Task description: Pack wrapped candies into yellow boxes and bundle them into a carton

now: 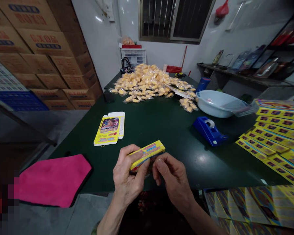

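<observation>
My left hand [129,176] is wrapped round a small yellow carton [150,151] with colourful print, held tilted above the table's near edge. Close to the carton's right end is my right hand [171,173], its fingers curled in and the thumb near the index finger. Whatever those fingertips hold, if anything, is hidden. A flattened yellow carton [109,130] with white flaps lies on the table beyond my left hand. Farther right stands a blue tape dispenser [210,132] with a roll of tape in it.
Individually wrapped yellow pieces [147,80] form a big heap on the dark green table [159,120]. A pale blue basin [218,104] stands to the right. Yellow printed cartons [271,133] are stacked at the right edge. Brown boxes [44,42] rise at left, behind a pink padded piece [56,181].
</observation>
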Demonstrator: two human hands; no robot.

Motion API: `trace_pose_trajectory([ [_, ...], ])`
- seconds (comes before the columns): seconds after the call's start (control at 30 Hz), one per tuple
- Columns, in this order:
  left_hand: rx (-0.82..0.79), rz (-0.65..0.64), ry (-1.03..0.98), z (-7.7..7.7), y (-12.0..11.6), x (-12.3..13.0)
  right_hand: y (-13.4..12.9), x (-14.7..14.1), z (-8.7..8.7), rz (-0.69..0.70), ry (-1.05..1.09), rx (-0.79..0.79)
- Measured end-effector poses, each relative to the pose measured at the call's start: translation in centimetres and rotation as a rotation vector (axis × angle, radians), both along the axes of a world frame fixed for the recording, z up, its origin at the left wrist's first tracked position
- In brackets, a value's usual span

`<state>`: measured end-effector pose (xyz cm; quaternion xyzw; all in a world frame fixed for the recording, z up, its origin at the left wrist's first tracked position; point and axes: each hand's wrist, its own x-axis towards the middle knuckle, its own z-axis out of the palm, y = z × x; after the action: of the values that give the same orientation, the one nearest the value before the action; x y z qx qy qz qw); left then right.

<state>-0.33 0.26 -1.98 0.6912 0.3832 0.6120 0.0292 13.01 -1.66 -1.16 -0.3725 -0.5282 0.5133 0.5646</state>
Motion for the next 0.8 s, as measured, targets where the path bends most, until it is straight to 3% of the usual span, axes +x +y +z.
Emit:
trace_pose_trajectory([
  [0.8, 0.012, 0.014, 0.012, -0.1, 0.1, 0.2, -1.0, 0.1, -0.6, 0.005, -0.052, -0.025],
])
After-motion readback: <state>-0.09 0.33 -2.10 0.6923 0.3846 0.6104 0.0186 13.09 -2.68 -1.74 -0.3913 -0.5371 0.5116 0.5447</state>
